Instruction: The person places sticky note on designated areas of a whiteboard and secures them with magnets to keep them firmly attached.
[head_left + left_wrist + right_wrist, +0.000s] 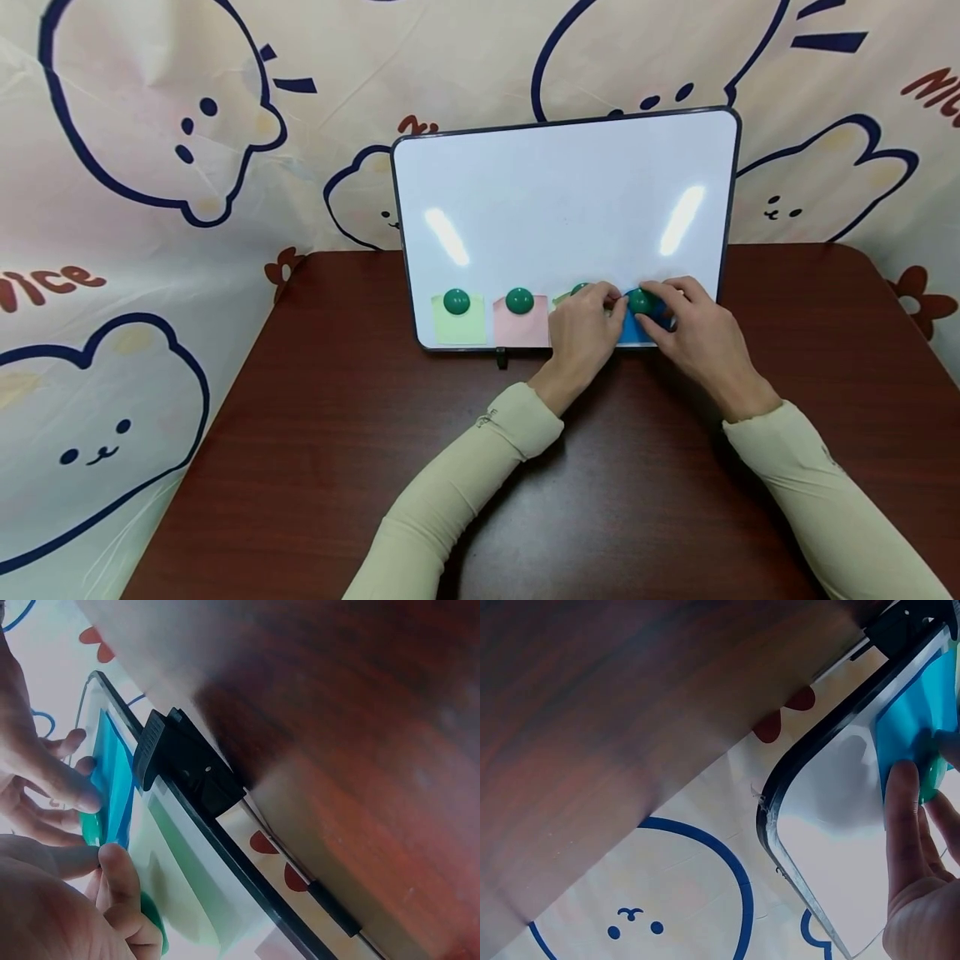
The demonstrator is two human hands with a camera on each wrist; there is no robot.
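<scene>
A blue sticky note [634, 332] lies against the lower right of a whiteboard [562, 200]. Over its upper part, my right hand [701, 333] pinches a round green magnet [640, 301] between thumb and fingers. My left hand [585, 329] is at the note's left edge; in the left wrist view its thumb and forefinger close on the edge of the blue note [114, 776]. Behind the left hand, a green magnet [578, 288] on a light green note is mostly hidden. In the right wrist view, the right fingers partly cover the magnet [931, 778].
Further left on the board, green magnets hold a pale green note [459, 329] and a pink note [521, 332]. A black clip [187, 761] grips the board's lower edge. The board stands on a dark brown table [337, 433] before a bear-print backdrop [150, 275].
</scene>
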